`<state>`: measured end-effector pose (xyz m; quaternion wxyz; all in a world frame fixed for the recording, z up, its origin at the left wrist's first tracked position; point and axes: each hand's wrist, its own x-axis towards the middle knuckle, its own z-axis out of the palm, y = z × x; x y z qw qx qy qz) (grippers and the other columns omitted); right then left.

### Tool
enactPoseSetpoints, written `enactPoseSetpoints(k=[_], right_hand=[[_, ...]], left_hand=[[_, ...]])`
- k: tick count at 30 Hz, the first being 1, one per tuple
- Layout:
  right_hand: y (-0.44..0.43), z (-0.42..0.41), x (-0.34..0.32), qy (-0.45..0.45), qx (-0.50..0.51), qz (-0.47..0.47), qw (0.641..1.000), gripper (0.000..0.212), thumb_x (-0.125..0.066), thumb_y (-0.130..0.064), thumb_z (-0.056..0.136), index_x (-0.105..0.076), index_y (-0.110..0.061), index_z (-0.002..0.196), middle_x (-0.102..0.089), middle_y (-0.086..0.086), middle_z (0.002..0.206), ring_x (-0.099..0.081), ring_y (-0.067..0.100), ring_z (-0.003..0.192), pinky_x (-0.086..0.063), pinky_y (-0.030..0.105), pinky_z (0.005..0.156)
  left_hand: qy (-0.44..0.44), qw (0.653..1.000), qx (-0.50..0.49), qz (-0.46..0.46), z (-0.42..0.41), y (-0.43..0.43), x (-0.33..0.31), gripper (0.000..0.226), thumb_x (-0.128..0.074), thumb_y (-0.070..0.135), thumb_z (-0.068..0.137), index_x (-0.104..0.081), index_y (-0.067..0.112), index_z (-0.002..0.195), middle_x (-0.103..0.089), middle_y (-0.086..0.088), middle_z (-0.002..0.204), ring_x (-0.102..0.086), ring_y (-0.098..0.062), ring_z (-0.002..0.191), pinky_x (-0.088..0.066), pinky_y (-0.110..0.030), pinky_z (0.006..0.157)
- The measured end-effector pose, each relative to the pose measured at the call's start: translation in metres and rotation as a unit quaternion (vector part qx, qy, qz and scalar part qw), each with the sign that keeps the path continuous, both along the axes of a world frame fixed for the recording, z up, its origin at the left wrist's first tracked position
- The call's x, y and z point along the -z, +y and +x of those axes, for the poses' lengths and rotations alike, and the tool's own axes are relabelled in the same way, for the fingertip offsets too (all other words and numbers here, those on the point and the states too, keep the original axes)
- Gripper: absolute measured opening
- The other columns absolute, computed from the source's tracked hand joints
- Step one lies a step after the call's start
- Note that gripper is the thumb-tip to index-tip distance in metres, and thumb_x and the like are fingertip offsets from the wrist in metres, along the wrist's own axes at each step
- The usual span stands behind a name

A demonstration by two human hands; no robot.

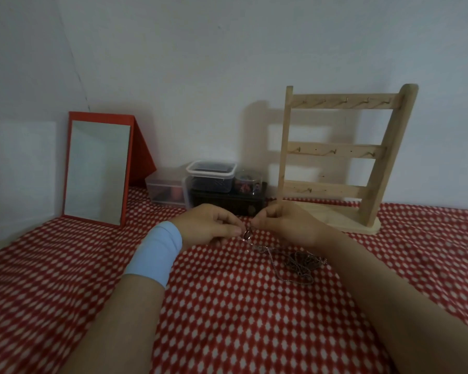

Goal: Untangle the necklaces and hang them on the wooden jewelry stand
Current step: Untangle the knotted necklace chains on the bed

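A tangle of thin silvery necklaces (300, 261) lies on the red-and-white patterned cloth, just under my right forearm. One strand rises from it to a small oval pendant (247, 234) held between my two hands. My left hand (211, 224), with a light blue band on its wrist, pinches the chain by the pendant. My right hand (281, 221) pinches the same strand from the other side. The wooden jewelry stand (343, 157) stands upright behind my right hand against the wall. Its three rails of small hooks carry nothing.
A red-framed mirror (97, 168) leans at the back left. Clear plastic boxes (211, 176) sit stacked on a dark box (227, 201) between mirror and stand. A pale wall runs close behind everything. The patterned cloth (227, 319) covers the whole surface.
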<state>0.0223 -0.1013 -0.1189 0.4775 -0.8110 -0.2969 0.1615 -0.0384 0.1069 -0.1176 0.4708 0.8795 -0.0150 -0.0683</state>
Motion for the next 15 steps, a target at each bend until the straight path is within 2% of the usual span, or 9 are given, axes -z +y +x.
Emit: enactPoseSetpoints(k=[2, 3, 6, 9, 11, 13, 15], right_hand=[[0.002, 0.001, 0.001, 0.006, 0.04, 0.008, 0.999, 0.023, -0.062, -0.028, 0.101, -0.076, -0.014, 0.091, -0.062, -0.014, 0.052, -0.052, -0.004, 0.044, -0.041, 0.014, 0.045], [0.002, 0.001, 0.002, 0.023, 0.057, 0.02, 0.998, 0.025, -0.06, -0.03, 0.102, -0.075, -0.016, 0.088, -0.059, -0.011, 0.053, -0.051, 0.002, 0.044, -0.04, 0.018, 0.045], [0.002, 0.004, 0.005, 0.093, 0.061, 0.099, 0.989, 0.029, -0.053, -0.027, 0.106, -0.065, -0.015, 0.082, -0.047, -0.001, 0.059, -0.035, 0.011, 0.046, -0.029, 0.027, 0.046], [-0.001, 0.002, 0.002, 0.097, 0.027, 0.149, 0.984, 0.029, -0.048, -0.024, 0.108, -0.066, -0.007, 0.093, -0.061, -0.001, 0.067, -0.034, 0.012, 0.047, -0.032, 0.025, 0.044], [-0.002, 0.002, 0.0, 0.093, -0.015, 0.156, 0.983, 0.029, -0.047, -0.023, 0.108, -0.067, -0.007, 0.094, -0.062, -0.007, 0.063, -0.034, 0.011, 0.047, -0.032, 0.022, 0.043], [-0.002, 0.003, -0.001, 0.1, -0.054, 0.158, 0.981, 0.027, -0.05, -0.023, 0.106, -0.07, -0.01, 0.093, -0.056, -0.004, 0.06, -0.036, 0.013, 0.049, -0.033, 0.023, 0.046], [0.001, 0.001, -0.003, 0.084, -0.06, 0.151, 0.983, 0.027, -0.054, -0.024, 0.105, -0.074, -0.017, 0.089, -0.057, -0.003, 0.062, -0.043, 0.013, 0.053, -0.037, 0.025, 0.051]], left_hand=[[-0.013, 0.999, -0.006, 0.032, 0.0, 0.001, -0.004, 0.012, -0.067, 0.024, 0.091, -0.076, 0.023, 0.099, -0.07, 0.013, 0.067, -0.062, -0.005, 0.069, -0.051, -0.021, 0.071], [-0.01, 0.999, 0.004, 0.042, 0.0, 0.001, -0.006, 0.012, -0.067, 0.024, 0.091, -0.076, 0.024, 0.099, -0.069, 0.013, 0.067, -0.062, -0.004, 0.068, -0.051, -0.019, 0.07], [0.058, 0.993, 0.05, 0.087, -0.006, -0.001, -0.014, 0.01, -0.069, 0.022, 0.089, -0.072, 0.025, 0.098, -0.07, 0.009, 0.072, -0.062, -0.004, 0.067, -0.05, -0.02, 0.069], [0.145, 0.973, 0.062, 0.17, -0.007, -0.001, -0.013, 0.022, -0.075, 0.027, 0.084, -0.064, 0.026, 0.103, -0.073, -0.007, 0.098, -0.063, -0.011, 0.081, -0.051, -0.027, 0.077], [0.096, 0.979, 0.02, 0.179, -0.002, -0.002, -0.012, 0.046, -0.079, 0.04, 0.076, -0.057, 0.028, 0.115, -0.069, -0.001, 0.108, -0.062, -0.01, 0.096, -0.05, -0.027, 0.089], [-0.022, 0.997, -0.018, 0.075, 0.002, -0.009, -0.012, 0.065, -0.079, 0.041, 0.077, -0.046, 0.031, 0.132, -0.065, 0.008, 0.114, -0.061, -0.006, 0.106, -0.046, -0.027, 0.099], [-0.087, 0.996, -0.004, -0.02, 0.003, -0.018, -0.015, 0.063, -0.074, 0.03, 0.085, -0.044, 0.034, 0.14, -0.065, 0.009, 0.119, -0.062, -0.004, 0.111, -0.045, -0.023, 0.1]])
